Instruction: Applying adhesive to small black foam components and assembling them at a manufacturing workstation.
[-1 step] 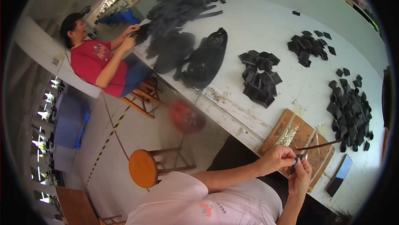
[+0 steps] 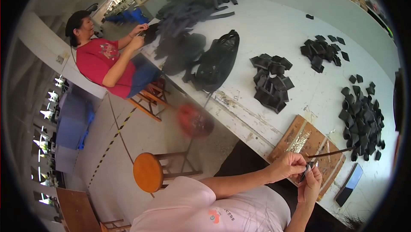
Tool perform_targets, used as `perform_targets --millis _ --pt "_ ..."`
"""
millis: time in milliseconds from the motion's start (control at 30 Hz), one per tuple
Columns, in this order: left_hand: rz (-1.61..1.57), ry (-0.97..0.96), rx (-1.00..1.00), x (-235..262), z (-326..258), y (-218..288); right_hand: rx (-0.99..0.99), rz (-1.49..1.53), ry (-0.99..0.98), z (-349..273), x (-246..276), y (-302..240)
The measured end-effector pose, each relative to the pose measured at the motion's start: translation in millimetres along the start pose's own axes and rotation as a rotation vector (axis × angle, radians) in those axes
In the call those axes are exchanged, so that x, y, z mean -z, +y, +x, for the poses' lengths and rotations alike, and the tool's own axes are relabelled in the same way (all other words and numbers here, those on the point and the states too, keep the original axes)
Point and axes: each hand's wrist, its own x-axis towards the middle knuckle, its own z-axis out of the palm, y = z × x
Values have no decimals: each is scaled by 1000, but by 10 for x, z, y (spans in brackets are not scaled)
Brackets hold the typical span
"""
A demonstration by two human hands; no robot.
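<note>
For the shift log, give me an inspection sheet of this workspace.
Surface: white table, worn along its near edge; brown board on it.
Job's things: small dark piece between the two hands.
Clutter: three piles of black pieces, dark strips, black bag, thin brown stick, dark flat rectangular object.
Hands: left hand and right hand both pinch the piece.
Cables: none clearly identifiable.
Surroundings: co-worker in red seated at left; round orange-topped stool nearby.

The dark print (image 2: 232, 216) on the pale shirt (image 2: 177, 202) (beside an orange motif (image 2: 213, 216)) is too small to read.
</note>
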Motion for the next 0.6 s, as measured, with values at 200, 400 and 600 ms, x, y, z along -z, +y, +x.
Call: perform_targets --millis 200,400,600 --pt "183 158 -169 43 -39 39 383 -760 140 36 -96 35" --pt "527 267 -432 -111 -19 105 726 -825 -2 4 -150 12" --pt "861 426 -717 -147 -12 -117 909 -1301 135 -44 -192 -18"
